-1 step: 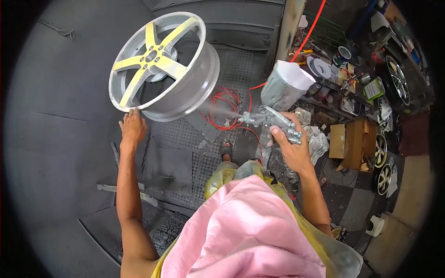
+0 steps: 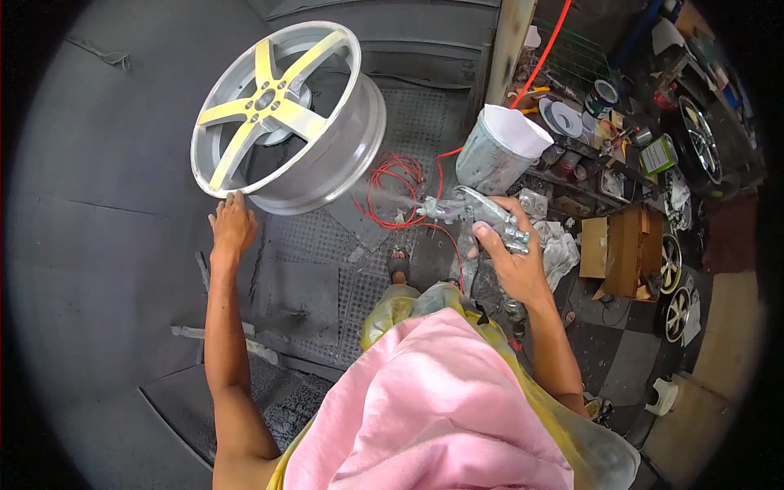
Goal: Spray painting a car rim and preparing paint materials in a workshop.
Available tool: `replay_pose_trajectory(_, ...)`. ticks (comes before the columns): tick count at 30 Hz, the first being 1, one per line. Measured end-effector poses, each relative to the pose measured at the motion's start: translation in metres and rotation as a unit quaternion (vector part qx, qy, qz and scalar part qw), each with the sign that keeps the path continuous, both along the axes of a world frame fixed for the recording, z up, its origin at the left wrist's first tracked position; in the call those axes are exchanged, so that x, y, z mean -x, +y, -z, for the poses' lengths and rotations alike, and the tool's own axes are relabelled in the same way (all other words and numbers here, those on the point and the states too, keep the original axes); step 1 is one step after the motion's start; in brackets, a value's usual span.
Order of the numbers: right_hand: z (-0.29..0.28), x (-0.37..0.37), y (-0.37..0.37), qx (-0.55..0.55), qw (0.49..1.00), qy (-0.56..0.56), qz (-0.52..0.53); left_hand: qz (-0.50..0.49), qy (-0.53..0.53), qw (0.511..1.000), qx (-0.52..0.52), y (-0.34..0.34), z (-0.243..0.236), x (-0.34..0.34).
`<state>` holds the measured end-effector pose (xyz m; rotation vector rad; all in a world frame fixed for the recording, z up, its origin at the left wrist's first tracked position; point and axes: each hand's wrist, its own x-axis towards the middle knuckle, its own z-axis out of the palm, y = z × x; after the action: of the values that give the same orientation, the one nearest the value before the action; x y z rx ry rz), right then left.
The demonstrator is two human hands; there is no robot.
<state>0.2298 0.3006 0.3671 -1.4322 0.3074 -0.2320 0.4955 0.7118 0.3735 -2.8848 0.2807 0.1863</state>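
Observation:
A silver alloy wheel (image 2: 263, 175) with five pale yellow spoke faces stands tilted in the upper left. My left hand (image 2: 234, 225) grips its lower lip with the fingertips. At centre right, my right hand (image 2: 516, 251) is wrapped round a paint-spattered spray gun (image 2: 447, 209), whose nozzle points left. A thin mist leaves the nozzle toward the wheel's outer barrel, with a gap between gun and wheel. The gun's paint cup (image 2: 495, 170) sits on top, with a white paper liner folded over its mouth. What supports the wheel from behind is mostly hidden.
A red air hose (image 2: 398, 189) lies coiled on the floor beyond my feet. Shelves at the right hold a paint can (image 2: 601, 98) and clutter. Below them are a cardboard box (image 2: 625, 253) and other wheels (image 2: 677, 315). A dark wall (image 2: 106, 269) runs along the left.

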Motion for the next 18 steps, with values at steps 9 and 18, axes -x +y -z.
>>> replay_pose_trajectory(9, 0.0, -0.021, -0.019, 0.166, 0.971, -0.037, 0.167, 0.007, 0.042, 0.998, 0.051, 0.023, 0.003, -0.005)
replay_pose_trajectory(18, 0.022, 0.007, 0.017, -0.009, 0.999, -0.012, 0.043, 0.014, 0.098, 0.986, 0.132, 0.074, 0.0, -0.034)
